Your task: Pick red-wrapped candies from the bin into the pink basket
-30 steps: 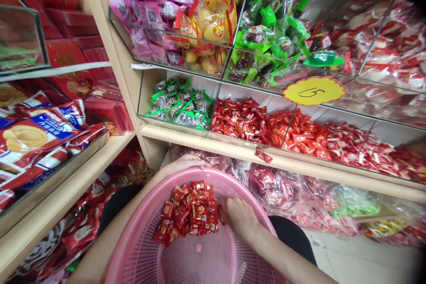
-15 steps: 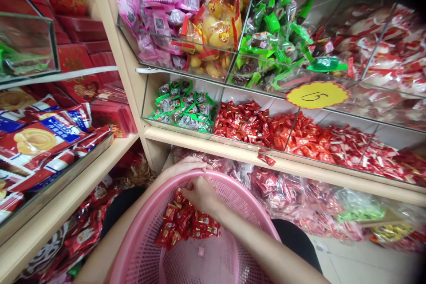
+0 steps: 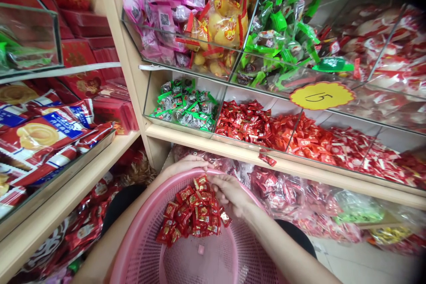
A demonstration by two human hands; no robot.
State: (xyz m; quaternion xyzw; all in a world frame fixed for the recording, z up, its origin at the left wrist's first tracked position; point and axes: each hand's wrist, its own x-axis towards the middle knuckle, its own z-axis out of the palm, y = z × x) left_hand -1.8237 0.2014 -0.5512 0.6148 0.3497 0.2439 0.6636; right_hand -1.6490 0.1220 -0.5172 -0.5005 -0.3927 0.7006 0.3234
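A pink plastic basket (image 3: pixel 133 230) with perforated walls stands between my knees. My left hand (image 3: pixel 189 164) grips its far rim, the fingers lying over the outside. Inside, a heap of red-and-gold wrapped candies (image 3: pixel 189 213) rests against the far left side. Above the heap, my right hand (image 3: pixel 231 193) has its fingers curled, with a red wrapped candy (image 3: pixel 201 182) at the thumb and fingertips. Another wrapped candy (image 3: pixel 225 216) shows just under this hand. My palm hides part of the basket wall.
Ahead, a shelf (image 3: pixel 199 140) carries clear bins of red candies (image 3: pixel 244 120) and green-wrapped sweets (image 3: pixel 186 104). A stray candy (image 3: pixel 267 159) lies on the shelf edge. Bagged candies (image 3: pixel 282 191) fill the space below. At left, another shelf holds biscuit packs (image 3: pixel 40 135). A yellow price tag (image 3: pixel 321 95) hangs above.
My right hand has moved right and up from the middle of the heap, uncovering more candies. A candy now shows beneath it. My left hand stays on the rim.
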